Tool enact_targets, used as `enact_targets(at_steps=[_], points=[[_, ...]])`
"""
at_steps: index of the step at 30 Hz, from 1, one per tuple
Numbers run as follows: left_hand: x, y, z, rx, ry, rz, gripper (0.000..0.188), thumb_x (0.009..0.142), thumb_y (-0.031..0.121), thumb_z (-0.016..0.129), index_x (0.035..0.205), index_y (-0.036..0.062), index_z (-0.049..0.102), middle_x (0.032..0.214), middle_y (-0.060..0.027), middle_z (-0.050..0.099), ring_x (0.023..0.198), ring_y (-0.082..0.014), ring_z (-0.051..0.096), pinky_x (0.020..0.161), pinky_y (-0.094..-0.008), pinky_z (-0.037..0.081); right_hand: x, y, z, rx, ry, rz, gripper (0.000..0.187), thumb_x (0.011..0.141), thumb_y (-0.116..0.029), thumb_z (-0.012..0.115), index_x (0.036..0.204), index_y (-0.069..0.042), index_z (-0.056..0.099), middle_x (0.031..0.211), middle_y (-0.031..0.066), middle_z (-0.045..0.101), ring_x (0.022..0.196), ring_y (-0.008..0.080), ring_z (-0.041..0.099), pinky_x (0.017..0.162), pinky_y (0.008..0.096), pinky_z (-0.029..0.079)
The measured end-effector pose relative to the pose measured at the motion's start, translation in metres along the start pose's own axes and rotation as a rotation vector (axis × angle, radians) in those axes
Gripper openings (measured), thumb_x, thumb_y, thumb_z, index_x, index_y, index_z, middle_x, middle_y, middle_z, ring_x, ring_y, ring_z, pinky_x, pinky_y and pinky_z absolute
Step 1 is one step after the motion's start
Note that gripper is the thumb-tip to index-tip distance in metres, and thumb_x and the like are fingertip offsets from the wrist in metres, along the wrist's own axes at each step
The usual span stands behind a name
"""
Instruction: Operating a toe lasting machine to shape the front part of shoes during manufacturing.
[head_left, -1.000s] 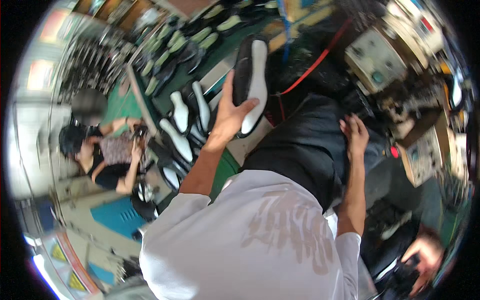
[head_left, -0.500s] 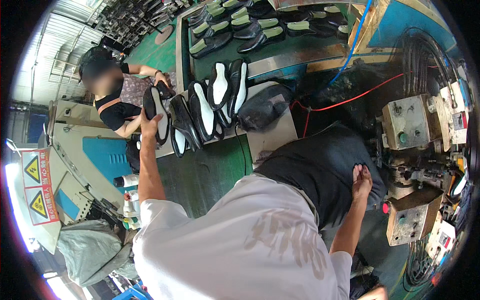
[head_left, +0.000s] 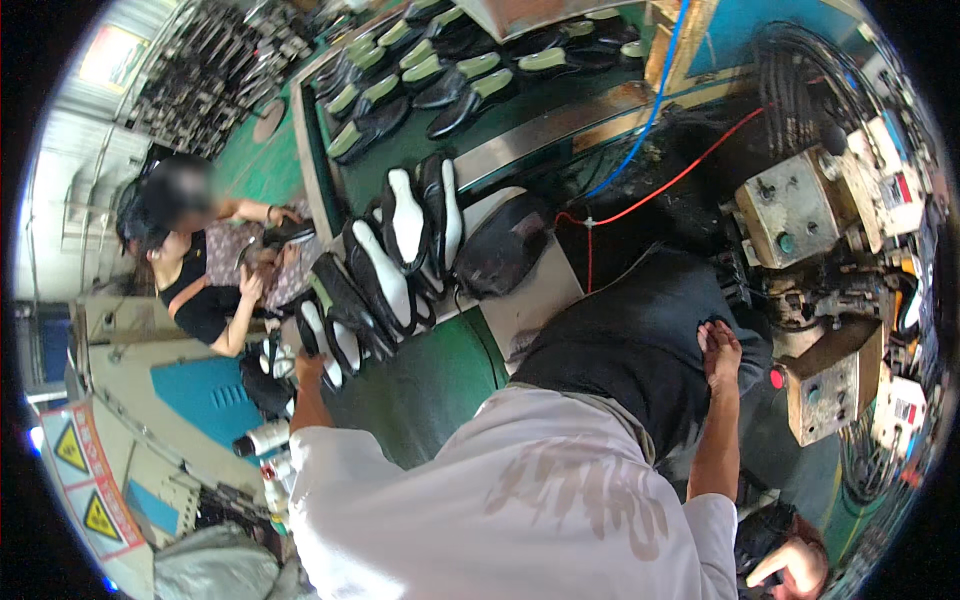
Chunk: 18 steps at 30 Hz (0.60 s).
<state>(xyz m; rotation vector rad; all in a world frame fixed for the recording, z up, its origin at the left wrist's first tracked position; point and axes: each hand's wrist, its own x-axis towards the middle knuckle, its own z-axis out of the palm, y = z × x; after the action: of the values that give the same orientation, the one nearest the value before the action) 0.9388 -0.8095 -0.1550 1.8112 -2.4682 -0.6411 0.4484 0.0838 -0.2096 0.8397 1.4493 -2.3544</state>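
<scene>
My left hand (head_left: pixel 310 368) is closed on the lower end of a black shoe (head_left: pixel 318 342) with a white sole face, at the near left end of a row. Beside it, several more black shoes (head_left: pixel 378 270) lean together on a light bench, most with their white undersides showing. My right hand (head_left: pixel 718 350) rests on my dark-clothed leg (head_left: pixel 625 350), fingers loosely extended, and nothing shows in it. A black rounded cushion-like object (head_left: pixel 505 250) lies at the row's right end.
A co-worker (head_left: pixel 200 270) at the left handles a dark shoe. Behind the bench, a tray (head_left: pixel 500 150) bears rows of black shoes with green linings. Control boxes (head_left: pixel 795 210) stand at right; red (head_left: pixel 650 210) and blue hoses cross there. Bottles (head_left: pixel 262 438) stand near my left arm.
My left hand has brought the shoe lower and nearer to me, beside the row. The view has turned a little. My right hand stays on my leg. The co-worker's hands have shifted.
</scene>
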Motion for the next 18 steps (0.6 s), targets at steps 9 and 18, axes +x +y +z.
enact_targets(at_steps=[9, 18], points=[[0.059, 0.168, -0.02, 0.028, -0.11, 0.474, 0.054, 0.094, 0.014, 0.072, 0.142, -0.0074, 0.059, 0.126, -0.0233, 0.074, 0.111, -0.0363, 0.072, 0.097, -0.0443, 0.058, -0.026, -0.015, 0.019, -1.033, 0.181, -0.537, 0.044, 0.094, -0.003, 0.067, 0.137, -0.002, 0.068, 0.118, 0.0229, 0.077, 0.105, 0.0417, 0.076, 0.092, 0.0491, 0.063], [-0.018, 0.609, 0.051, -0.361, -0.202, 1.263, 0.028, 0.109, -0.004, 0.049, 0.129, -0.0083, 0.069, 0.118, -0.0164, 0.075, 0.108, -0.0237, 0.072, 0.1, -0.0358, 0.058, -0.079, -0.017, -0.027, -1.55, 0.695, -0.618, 0.042, 0.097, -0.024, 0.068, 0.137, -0.013, 0.073, 0.164, 0.0178, 0.046, 0.157, 0.0415, 0.035, 0.129, 0.0568, 0.03]])
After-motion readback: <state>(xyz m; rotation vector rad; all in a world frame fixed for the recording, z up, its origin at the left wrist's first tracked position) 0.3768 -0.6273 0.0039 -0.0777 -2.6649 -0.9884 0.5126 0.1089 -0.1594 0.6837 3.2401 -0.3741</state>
